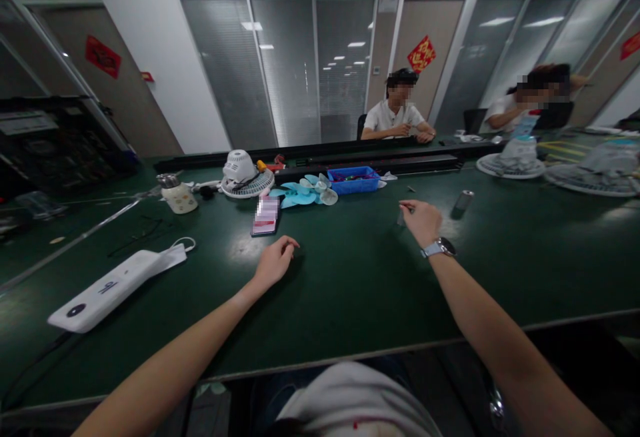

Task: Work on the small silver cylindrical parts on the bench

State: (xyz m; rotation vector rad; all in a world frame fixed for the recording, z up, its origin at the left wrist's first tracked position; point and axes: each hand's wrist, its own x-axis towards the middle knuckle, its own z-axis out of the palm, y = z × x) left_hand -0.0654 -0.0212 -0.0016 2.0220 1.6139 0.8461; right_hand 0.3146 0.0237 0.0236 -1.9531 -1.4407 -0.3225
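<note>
My left hand rests on the green table, its fingers loosely curled, just below a phone. Nothing shows between those fingers. Farther right, my right hand, with a watch on the wrist, pinches the top of a small greyish object that is too small to name. A silver cylinder stands upright on the table to the right of this hand. Light-blue fan blades lie in a pile behind the phone.
Behind the blades stand a blue basket and a white fan part. At left are a patterned bottle and a long white device with a cable. Two people sit across the table; more fan parts stand at right.
</note>
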